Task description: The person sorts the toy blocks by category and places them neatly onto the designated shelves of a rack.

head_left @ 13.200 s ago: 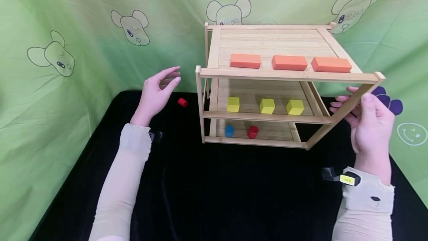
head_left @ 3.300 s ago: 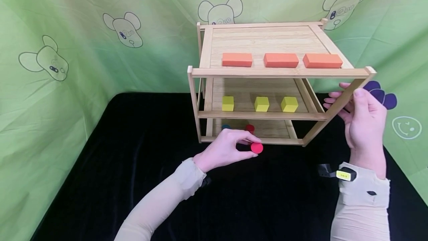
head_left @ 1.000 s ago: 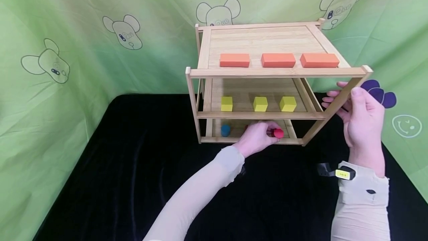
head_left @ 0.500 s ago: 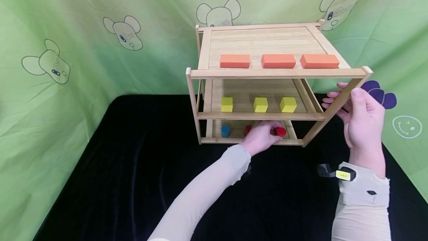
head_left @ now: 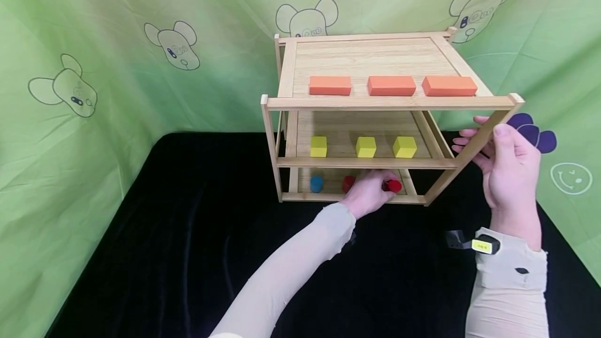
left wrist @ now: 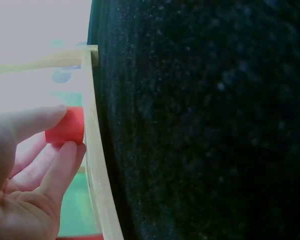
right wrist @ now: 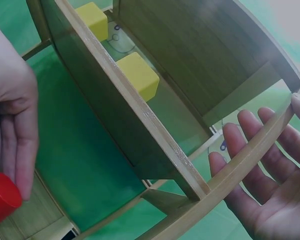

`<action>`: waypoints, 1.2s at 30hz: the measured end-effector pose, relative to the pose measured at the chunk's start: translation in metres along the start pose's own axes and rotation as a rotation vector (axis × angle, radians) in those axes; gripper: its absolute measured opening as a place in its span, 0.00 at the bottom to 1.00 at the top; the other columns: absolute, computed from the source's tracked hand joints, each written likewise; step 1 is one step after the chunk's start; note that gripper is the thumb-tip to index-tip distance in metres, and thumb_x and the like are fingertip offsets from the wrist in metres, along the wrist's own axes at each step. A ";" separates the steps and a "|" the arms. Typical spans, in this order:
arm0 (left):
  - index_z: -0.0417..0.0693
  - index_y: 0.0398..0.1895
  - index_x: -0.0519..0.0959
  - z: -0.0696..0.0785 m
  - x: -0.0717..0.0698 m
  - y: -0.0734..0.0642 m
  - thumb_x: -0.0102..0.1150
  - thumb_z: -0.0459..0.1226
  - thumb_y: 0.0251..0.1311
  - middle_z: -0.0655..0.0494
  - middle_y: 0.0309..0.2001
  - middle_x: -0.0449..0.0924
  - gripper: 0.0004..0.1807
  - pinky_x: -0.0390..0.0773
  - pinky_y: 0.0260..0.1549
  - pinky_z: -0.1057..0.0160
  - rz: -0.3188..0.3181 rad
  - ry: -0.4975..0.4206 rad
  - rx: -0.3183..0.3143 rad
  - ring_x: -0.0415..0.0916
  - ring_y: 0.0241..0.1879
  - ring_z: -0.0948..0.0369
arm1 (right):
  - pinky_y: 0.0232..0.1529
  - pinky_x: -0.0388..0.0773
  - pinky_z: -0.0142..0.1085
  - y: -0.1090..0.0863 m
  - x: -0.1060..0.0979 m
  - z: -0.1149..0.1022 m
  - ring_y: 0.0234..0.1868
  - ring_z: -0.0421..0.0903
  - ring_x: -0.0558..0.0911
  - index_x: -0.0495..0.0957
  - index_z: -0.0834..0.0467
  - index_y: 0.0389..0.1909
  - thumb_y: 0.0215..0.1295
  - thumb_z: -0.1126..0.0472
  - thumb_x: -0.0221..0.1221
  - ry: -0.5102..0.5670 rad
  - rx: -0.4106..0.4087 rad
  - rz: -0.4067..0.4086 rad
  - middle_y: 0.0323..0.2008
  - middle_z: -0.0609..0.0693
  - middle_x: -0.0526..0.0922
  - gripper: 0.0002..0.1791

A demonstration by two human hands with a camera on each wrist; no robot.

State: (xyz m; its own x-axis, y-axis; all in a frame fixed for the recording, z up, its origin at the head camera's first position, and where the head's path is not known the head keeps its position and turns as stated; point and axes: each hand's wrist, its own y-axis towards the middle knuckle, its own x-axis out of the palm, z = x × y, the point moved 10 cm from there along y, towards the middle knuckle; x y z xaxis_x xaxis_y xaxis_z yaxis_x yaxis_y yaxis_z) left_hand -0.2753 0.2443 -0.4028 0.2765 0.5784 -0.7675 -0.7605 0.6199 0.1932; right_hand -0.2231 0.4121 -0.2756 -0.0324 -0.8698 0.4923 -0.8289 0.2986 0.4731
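Observation:
My left hand (head_left: 370,192) reaches into the bottom tier of the wooden shelf rack (head_left: 385,102), pinching a red cylinder (head_left: 393,186) between thumb and fingers. The left wrist view shows the held red cylinder (left wrist: 67,126) close beside the front rail. To its left on that tier are another red cylinder (head_left: 348,183), partly covered by my hand, and a blue cylinder (head_left: 316,184). My right hand (head_left: 514,176) holds the rack's right front post, its thumb in front and its fingers behind, as the right wrist view also shows.
Three yellow cubes (head_left: 365,147) stand in a row on the middle tier. Three orange blocks (head_left: 392,85) lie along the front of the top tier. Black cloth (head_left: 211,254) covers the table, and a green printed curtain (head_left: 225,67) surrounds it.
The red cylinder, earlier lying on the cloth left of the rack, was picked up by my left hand, carried right past the front, and brought onto the bottom tier. My right hand stays put.

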 end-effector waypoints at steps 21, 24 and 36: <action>0.58 0.58 0.83 0.002 0.000 0.004 0.70 0.40 0.64 0.66 0.47 0.84 0.18 0.71 0.41 0.80 0.023 0.109 -0.049 0.77 0.43 0.68 | 0.41 0.88 0.44 0.001 -0.002 0.000 0.36 0.60 0.87 0.71 0.85 0.55 0.78 0.67 0.54 -0.015 -0.002 0.012 0.36 0.69 0.84 0.20; 0.58 0.64 0.80 0.005 -0.004 0.001 0.69 0.42 0.65 0.67 0.55 0.81 0.23 0.70 0.49 0.80 0.030 0.089 -0.033 0.76 0.51 0.69 | 0.41 0.88 0.44 0.000 -0.002 -0.001 0.36 0.60 0.87 0.71 0.85 0.54 0.78 0.67 0.54 -0.017 -0.001 0.014 0.36 0.69 0.84 0.20; 0.52 0.66 0.78 0.016 -0.036 -0.028 0.62 0.47 0.71 0.64 0.36 0.84 0.23 0.72 0.35 0.79 0.004 -0.073 0.048 0.73 0.26 0.71 | 0.42 0.87 0.45 0.000 -0.001 -0.001 0.35 0.60 0.87 0.70 0.85 0.54 0.77 0.66 0.55 -0.045 -0.012 0.012 0.37 0.69 0.84 0.22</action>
State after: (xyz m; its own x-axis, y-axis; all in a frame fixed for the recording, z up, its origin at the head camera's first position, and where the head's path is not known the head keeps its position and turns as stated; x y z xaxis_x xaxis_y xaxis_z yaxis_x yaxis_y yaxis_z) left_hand -0.2541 0.2145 -0.3711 0.3168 0.6174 -0.7200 -0.7332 0.6410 0.2270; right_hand -0.2229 0.4133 -0.2751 -0.0679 -0.8828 0.4647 -0.8216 0.3138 0.4760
